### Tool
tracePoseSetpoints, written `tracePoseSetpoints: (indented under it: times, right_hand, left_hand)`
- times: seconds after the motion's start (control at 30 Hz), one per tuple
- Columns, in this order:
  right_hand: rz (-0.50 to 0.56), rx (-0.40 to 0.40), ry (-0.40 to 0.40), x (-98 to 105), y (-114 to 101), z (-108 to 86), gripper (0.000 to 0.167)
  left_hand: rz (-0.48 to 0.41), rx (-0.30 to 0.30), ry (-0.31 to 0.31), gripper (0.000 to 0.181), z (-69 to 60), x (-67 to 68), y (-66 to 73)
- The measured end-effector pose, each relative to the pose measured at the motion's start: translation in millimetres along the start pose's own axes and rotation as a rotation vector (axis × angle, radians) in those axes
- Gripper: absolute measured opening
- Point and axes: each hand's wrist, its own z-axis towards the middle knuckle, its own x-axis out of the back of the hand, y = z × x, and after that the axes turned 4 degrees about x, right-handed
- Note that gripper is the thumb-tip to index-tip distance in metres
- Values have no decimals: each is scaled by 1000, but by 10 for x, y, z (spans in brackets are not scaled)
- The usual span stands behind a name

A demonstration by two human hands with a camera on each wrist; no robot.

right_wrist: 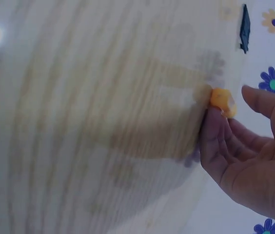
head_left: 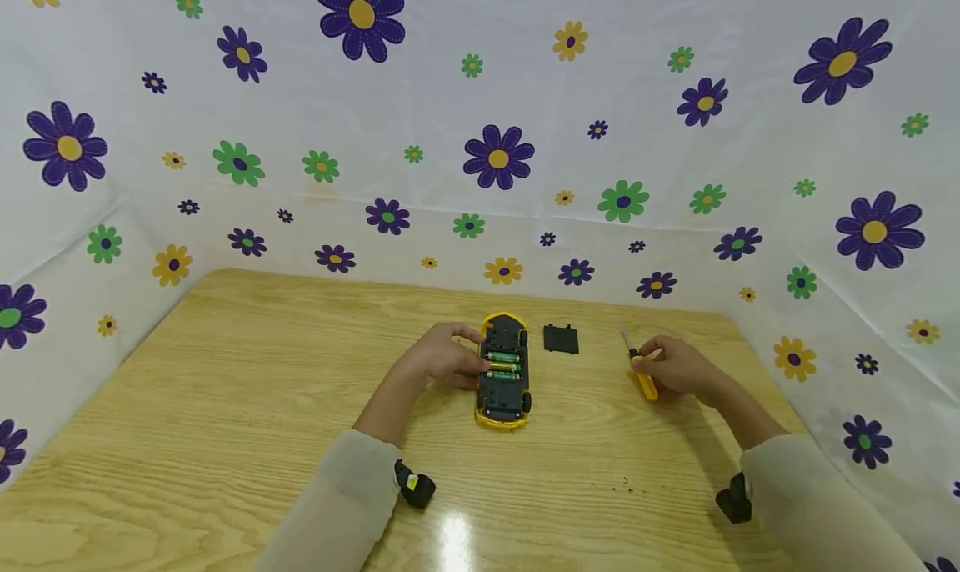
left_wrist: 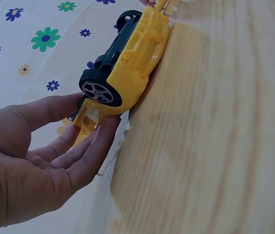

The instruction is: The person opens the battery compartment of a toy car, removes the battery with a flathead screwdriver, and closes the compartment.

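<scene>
Through the head camera I see my left arm [head_left: 333, 493] slant forward and inward, its bare wrist [head_left: 393, 405] directly behind the fingers. The left hand [head_left: 442, 359] holds a pinch: left thumb [left_wrist: 54, 107] nearly straight, set opposite the gently bent left fingers [left_wrist: 96, 156]. I have the right arm [head_left: 817, 497] angled inward too, right wrist [head_left: 753, 413] behind its fingers. My right hand [head_left: 678, 368] curves loosely, right fingers [right_wrist: 213, 141] bent, right thumb [right_wrist: 262, 100] standing apart from their tips.
</scene>
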Motion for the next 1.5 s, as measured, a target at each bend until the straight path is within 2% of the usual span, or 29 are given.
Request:
tracePoseSetpoints:
  times: [0.17,0.4,0.53,0.67,0.87,1.03,1.2,1.37,1.5]
  right_hand:
    - [-61,-16,88,-85,-10,-21,52]
    - [-146,29,175,-188,31,25,48]
    - [-183,65,191,-210,35,35,42]
    - [-179,86,173,-213,17,23,39]
    - [-133,120,149,-201,-38,10,36]
    - [-112,183,152,-182,-65,32,32]
    - [-165,252,206,-201,-83,71,26]
    - [-211,253,292,-252,-126,109,29]
    - [-207,257,311,-284,-166,131,30]
  left_hand:
    - [-10,-8,-11,48,-11,0,1]
    - [-7,-7,-3,47,-14,0,6]
    - [-4,-10,-2,48,-19,-3,6]
    - [1,-11,-1,49,-33,-9,5]
    - [-4,-19,-9,49,-25,-5,0]
    - [-6,-14,-6,49,-19,-4,4]
    - [-15,-14,-8,48,-6,1,-3]
    - [-9,-23,-16,47,4,9,-14]
    - [-8,-22,-17,47,-8,9,-11]
